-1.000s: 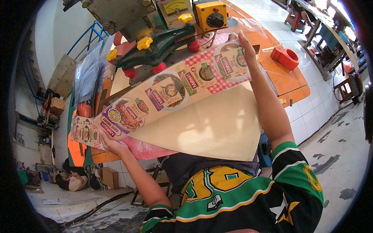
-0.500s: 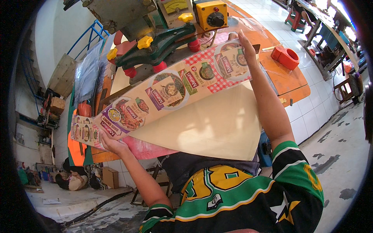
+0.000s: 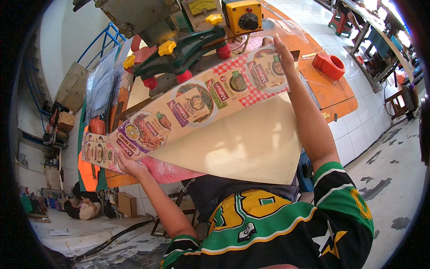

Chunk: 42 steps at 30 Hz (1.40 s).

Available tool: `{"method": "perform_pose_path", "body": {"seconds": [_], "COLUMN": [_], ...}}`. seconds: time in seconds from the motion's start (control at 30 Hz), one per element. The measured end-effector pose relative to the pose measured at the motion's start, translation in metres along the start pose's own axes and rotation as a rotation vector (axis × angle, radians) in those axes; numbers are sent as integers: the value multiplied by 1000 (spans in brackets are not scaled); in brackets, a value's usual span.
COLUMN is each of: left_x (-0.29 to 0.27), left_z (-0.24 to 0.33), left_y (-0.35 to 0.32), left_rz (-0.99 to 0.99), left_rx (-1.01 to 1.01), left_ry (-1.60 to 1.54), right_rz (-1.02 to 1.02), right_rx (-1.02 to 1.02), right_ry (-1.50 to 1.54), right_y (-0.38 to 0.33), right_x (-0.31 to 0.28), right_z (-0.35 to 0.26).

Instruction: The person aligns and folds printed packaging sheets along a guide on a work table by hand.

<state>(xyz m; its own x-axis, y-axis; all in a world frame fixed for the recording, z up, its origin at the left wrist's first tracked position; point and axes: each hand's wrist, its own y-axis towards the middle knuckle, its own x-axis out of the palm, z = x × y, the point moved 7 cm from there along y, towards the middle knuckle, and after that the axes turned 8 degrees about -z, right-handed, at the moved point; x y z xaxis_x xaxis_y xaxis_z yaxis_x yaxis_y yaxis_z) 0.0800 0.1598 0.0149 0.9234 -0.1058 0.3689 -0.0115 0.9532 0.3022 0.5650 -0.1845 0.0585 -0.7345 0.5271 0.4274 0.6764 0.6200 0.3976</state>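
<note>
A long printed sheet (image 3: 188,105) with food pictures and red checks slants across the table, held between my two hands. At its lower left end my left hand (image 3: 130,165) is closed on the edge. My right hand (image 3: 283,53) grips the upper right end, thumb on top, with its other fingers mostly hidden behind. A plain cream part of sheeting (image 3: 233,143) hangs below the print toward my lap. Just beyond the sheet stands a press machine with a dark green clamp bar (image 3: 179,56), yellow knobs and red feet.
A yellow control box (image 3: 244,17) with a black dial stands behind the clamp. On the orange table (image 3: 331,92) at right lies a red tape-like ring (image 3: 329,66). Clear plastic sheets (image 3: 102,83) are stacked at left. A person (image 3: 85,207) is low at the far left.
Almost nothing differs. Both hands keep their hold, and the printed sheet stays nearly in place.
</note>
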Motion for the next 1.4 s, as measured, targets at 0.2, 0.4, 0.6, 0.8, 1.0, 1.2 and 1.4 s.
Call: {"method": "perform_pose_path", "body": {"seconds": [0.2,0.4,0.6,0.8,1.0,1.2,1.4], "left_x": [-7,-6,6,-12,4,3,-28], "left_z": [-7,-7,-1,-5,4,16,24], "left_y": [7,6,-3,7,-4,-14,-24], "left_rz": [-29,-56,-16,42,87,53,-33], "left_rx": [11,10,-26,21,56,66,18], "left_ry": [-11,4,-29,7,-106,-194,-127], "right_rz": [34,-78,-94,-190,-434,-511,-412], "right_rx": [41,-10,-26,15,193,267,490], "right_ry": [-18,16,4,-112,-145,45,-107], "right_y": [3,3,3,-1,-17,-18,-23], "right_x": [-8,-5,-5,12,32,27,13], "right_z": [8,4,1,2,-7,-1,19]}}
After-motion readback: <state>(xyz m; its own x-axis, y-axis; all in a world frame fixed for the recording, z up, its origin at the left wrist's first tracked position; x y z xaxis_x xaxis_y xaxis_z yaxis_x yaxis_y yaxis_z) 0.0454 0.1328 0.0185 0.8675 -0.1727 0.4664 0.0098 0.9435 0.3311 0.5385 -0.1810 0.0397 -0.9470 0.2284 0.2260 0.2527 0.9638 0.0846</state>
